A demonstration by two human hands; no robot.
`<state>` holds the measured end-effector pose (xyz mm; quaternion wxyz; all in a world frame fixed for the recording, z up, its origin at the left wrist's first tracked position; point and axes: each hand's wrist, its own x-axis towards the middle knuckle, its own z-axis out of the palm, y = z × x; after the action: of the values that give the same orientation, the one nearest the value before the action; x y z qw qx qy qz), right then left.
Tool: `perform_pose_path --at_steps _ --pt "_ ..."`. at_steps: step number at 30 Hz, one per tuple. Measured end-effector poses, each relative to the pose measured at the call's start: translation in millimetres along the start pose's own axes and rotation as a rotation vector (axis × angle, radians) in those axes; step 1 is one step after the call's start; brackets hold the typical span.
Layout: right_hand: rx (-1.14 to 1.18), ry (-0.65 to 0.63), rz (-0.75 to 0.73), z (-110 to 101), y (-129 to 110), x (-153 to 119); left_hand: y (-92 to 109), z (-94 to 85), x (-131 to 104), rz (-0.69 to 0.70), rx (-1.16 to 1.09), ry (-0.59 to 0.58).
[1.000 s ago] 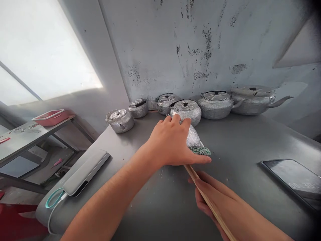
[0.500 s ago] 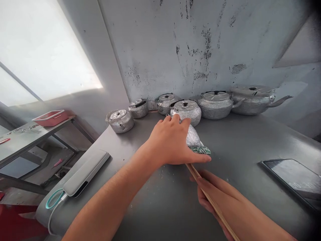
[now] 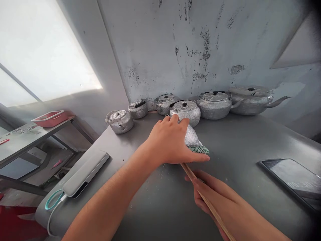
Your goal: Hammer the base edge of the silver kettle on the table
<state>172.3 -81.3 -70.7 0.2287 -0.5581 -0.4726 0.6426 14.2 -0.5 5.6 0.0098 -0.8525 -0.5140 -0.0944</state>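
At the middle of the grey table (image 3: pixel 155 214), the left hand (image 3: pixel 168 142) arches over a crinkled silvery object (image 3: pixel 192 136) with a green-and-white edge, thumb spread toward three o'clock; I cannot tell whether its hidden fingertips grip. Toward five o'clock from there, the right hand's (image 3: pixel 213 188) fingers wrap a wooden stick (image 3: pixel 213 211). A silver kettle (image 3: pixel 187 113) stands just beyond, at one o'clock; a phone (image 3: pixel 292 177) lies between three and four.
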Motion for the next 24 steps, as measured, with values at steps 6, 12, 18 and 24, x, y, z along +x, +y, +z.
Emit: perform_pose_path --at_steps 6,12,18,24 --pt "-0.004 -0.031 -0.015 0 8 4 -1 0.5 1 -0.001 0.000 -0.005" --pt "0.002 -0.050 -0.003 0 11 8 -1 0.6 0 0.001 -0.003 0.000" --pt "0.007 -0.070 -0.004 0 12 11 0 -1.1 0 -0.009 -0.016 -0.012" --pt "0.001 -0.074 -0.026 -2 12 12 -2 -3.8 -1 -0.007 -0.027 -0.031"
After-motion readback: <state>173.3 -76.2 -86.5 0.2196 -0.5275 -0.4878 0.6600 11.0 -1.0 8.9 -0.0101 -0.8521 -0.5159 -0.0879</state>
